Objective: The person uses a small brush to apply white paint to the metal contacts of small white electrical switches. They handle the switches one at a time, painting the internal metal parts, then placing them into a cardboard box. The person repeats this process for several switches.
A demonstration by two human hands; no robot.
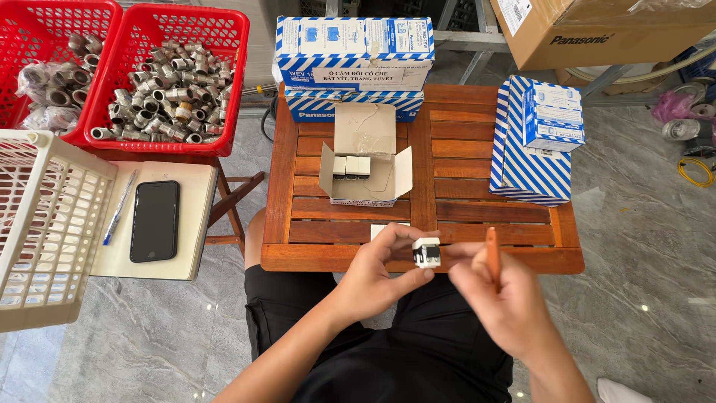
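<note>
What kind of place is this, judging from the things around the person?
Probably a small electrical-supply workshop or storeroom: red baskets of metal pipe fittings, stacked blue-striped boxes, and an open carton of small white switch parts on a wooden table.

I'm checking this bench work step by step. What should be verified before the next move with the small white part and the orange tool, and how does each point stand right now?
1. Left hand has a firm hold of the small white part: ok, pinched between thumb and fingers.
2. Right hand holds the orange tool: ok, shaft upright in the fist.
3. Tool tip seated in the part: cannot tell, the hand is blurred and the tip hidden.
4. Open cardboard box within reach on the wooden table: ok, more white parts sit inside.
5. Table edge by the hands free: ok, only a white slip lies there.
</note>
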